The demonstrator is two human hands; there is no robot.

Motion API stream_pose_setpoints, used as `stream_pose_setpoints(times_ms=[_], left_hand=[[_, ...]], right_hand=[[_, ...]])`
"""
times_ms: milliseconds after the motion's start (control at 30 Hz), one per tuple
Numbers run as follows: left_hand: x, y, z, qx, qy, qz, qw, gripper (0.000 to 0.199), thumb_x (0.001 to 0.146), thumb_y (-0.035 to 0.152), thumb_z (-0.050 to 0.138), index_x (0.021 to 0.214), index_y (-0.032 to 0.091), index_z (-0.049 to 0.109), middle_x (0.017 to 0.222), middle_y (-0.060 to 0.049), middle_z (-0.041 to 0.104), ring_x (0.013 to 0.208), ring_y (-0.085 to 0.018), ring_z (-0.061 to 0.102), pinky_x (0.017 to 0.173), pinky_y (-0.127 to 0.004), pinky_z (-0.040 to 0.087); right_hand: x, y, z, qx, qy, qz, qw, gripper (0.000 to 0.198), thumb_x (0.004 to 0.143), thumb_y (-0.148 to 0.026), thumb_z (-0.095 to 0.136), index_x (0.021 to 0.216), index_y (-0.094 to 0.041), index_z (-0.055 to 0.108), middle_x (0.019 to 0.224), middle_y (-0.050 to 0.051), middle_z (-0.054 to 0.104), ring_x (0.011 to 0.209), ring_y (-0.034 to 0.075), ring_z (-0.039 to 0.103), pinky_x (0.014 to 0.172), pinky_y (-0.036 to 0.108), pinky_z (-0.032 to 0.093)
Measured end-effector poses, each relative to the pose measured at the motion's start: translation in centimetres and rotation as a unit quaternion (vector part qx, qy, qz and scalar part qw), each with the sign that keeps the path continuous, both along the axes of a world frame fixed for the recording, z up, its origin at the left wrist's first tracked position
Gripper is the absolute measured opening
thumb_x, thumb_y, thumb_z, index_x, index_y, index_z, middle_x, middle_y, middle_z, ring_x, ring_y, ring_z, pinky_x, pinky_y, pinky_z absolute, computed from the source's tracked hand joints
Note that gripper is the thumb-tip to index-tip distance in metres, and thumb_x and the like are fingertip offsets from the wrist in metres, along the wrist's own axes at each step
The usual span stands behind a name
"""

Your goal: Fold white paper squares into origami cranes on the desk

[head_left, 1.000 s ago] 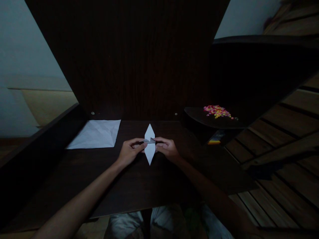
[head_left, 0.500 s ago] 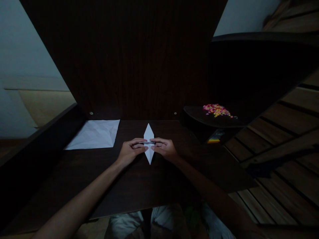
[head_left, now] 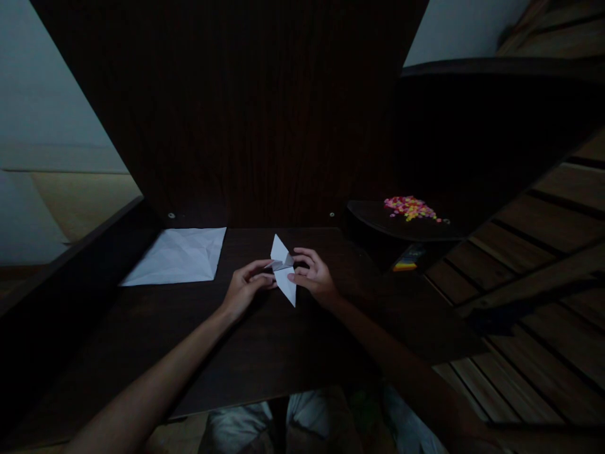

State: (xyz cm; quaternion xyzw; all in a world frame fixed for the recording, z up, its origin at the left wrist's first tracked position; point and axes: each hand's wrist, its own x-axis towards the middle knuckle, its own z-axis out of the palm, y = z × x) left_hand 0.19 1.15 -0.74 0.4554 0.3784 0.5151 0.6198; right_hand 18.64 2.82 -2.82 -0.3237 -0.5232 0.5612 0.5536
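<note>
A small piece of folded white paper, pointed at its far and near ends, is held between my two hands above the dark desk. Its middle stands up in a crease with small flaps. My left hand pinches its left side, thumb and fingers close together. At the right edge, my right hand has its thumb on the near half and its fingers bent behind the far flap. Parts of the fingertips are hidden by the paper.
A larger creased white sheet lies on the desk at the left. On a rounded shelf at the right sits a heap of small colourful pieces. A low side board borders the left, a tall panel the back.
The folded paper has turned, its near point swinging right and its far point left. Its middle flaps have spread, and my right fingers have loosened and lifted a little.
</note>
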Motion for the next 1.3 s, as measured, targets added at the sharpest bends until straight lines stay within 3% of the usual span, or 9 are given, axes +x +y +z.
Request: stream_pose_setpoints(times_ms=[133, 233, 400, 533, 700, 867, 1067, 1300], left_hand=[[-0.3, 0.0, 0.4, -0.013, -0.048, -0.028, 0.998, 0.037, 0.061, 0.016, 0.057, 0.097, 0.011, 0.064, 0.090, -0.008, 0.069, 0.066, -0.024, 0.070, 0.064, -0.038, 0.057], [-0.5, 0.1, 0.7, -0.016, -0.050, -0.035, 0.998, 0.040, 0.066, 0.021, 0.054, 0.106, 0.012, 0.058, 0.083, -0.006, 0.066, 0.058, -0.024, 0.069, 0.053, -0.036, 0.056], [-0.1, 0.1, 0.7, -0.010, -0.007, 0.023, 1.000, 0.046, 0.075, 0.031, 0.060, 0.117, 0.016, 0.048, 0.063, 0.002, 0.062, 0.042, -0.018, 0.062, 0.040, -0.029, 0.050], [0.0, 0.2, 0.4, 0.013, 0.047, 0.032, 0.998, 0.056, 0.071, 0.029, 0.069, 0.121, 0.015, 0.050, 0.050, 0.004, 0.060, 0.042, -0.016, 0.059, 0.043, -0.025, 0.047], [-0.3, 0.5, -0.1, 0.025, 0.080, 0.044, 0.996, 0.036, 0.069, 0.034, 0.073, 0.092, 0.008, 0.070, 0.057, -0.005, 0.068, 0.047, -0.015, 0.060, 0.051, -0.026, 0.048], [-0.4, 0.6, -0.1, 0.013, 0.077, 0.075, 0.994, 0.046, 0.065, 0.039, 0.077, 0.097, 0.007, 0.070, 0.060, -0.007, 0.070, 0.048, -0.015, 0.061, 0.054, -0.027, 0.048], [-0.2, 0.5, 0.0, 0.021, 0.076, 0.074, 0.994, 0.048, 0.067, 0.038, 0.077, 0.102, 0.006, 0.069, 0.063, -0.008, 0.071, 0.051, -0.015, 0.062, 0.056, -0.028, 0.050], [0.0, 0.3, 0.1, 0.041, 0.092, 0.069, 0.992, 0.047, 0.068, 0.038, 0.076, 0.103, 0.007, 0.069, 0.067, -0.008, 0.072, 0.055, -0.016, 0.064, 0.055, -0.028, 0.051]], right_hand=[[0.3, 0.3, 0.0, 0.003, -0.006, -0.007, 1.000, 0.055, 0.059, -0.021, 0.081, 0.106, -0.024, 0.053, 0.103, 0.003, 0.057, 0.064, 0.009, 0.057, 0.064, 0.027, 0.052], [0.5, 0.4, 0.2, 0.004, -0.009, -0.006, 1.000, 0.056, 0.057, -0.021, 0.081, 0.105, -0.024, 0.053, 0.100, 0.002, 0.058, 0.063, 0.009, 0.058, 0.063, 0.027, 0.052], [0.6, 0.5, 0.5, -0.004, -0.001, -0.005, 1.000, 0.057, 0.054, -0.019, 0.081, 0.104, -0.023, 0.053, 0.101, 0.003, 0.059, 0.063, 0.009, 0.059, 0.059, 0.024, 0.050], [0.7, 0.5, 0.5, -0.029, -0.007, -0.005, 1.000, 0.054, 0.053, -0.017, 0.081, 0.101, -0.022, 0.056, 0.101, 0.003, 0.062, 0.062, 0.009, 0.060, 0.059, 0.025, 0.051], [0.7, 0.8, 0.7, -0.096, 0.037, -0.044, 0.994, 0.036, 0.057, -0.020, 0.079, 0.088, -0.020, 0.062, 0.089, 0.003, 0.067, 0.074, 0.015, 0.064, 0.061, 0.025, 0.053], [1.1, 0.8, 1.1, -0.149, 0.128, -0.017, 0.980, 0.025, 0.066, -0.031, 0.074, 0.084, -0.019, 0.061, 0.081, 0.003, 0.068, 0.073, 0.019, 0.066, 0.067, 0.038, 0.058], [0.3, 0.6, 0.6, -0.147, 0.168, -0.024, 0.974, 0.030, 0.063, -0.026, 0.078, 0.087, -0.019, 0.061, 0.081, 0.002, 0.068, 0.080, 0.019, 0.067, 0.081, 0.042, 0.057], [-0.3, 0.6, 0.1, -0.153, 0.150, -0.036, 0.976, 0.042, 0.057, -0.022, 0.084, 0.090, -0.019, 0.058, 0.079, 0.003, 0.071, 0.070, 0.019, 0.069, 0.065, 0.036, 0.060]])
